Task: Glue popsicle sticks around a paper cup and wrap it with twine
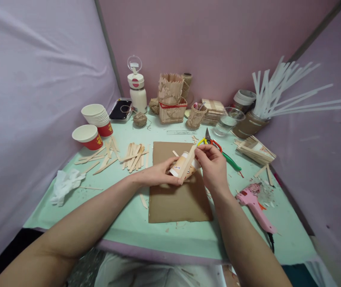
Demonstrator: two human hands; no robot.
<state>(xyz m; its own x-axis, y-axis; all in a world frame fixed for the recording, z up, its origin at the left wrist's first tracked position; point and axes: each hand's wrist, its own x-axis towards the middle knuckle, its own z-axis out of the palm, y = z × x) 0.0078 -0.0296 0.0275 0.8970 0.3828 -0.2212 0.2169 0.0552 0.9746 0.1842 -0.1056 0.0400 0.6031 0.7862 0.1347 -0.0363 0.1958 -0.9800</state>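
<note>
My left hand (161, 173) is wrapped around a tan printed paper cup (177, 167), which lies tilted over a brown cardboard sheet (170, 207). Between the fingertips of my right hand (214, 165) is the upper end of a wooden craft stick (187, 164). This stick slants along the side of the cup, its lower end near my left thumb. Whether it is stuck to the cup I cannot tell. Just beyond my right hand lie pliers with green and red handles (232, 161), partly hidden by it.
A pink glue gun (255, 209) lies at right, its cord over the front edge. Loose craft sticks (134, 156) and red paper cups (88, 137) are at left. Along the back stand a bottle (138, 95), stick-covered containers (172, 109) and a clear water cup (226, 124).
</note>
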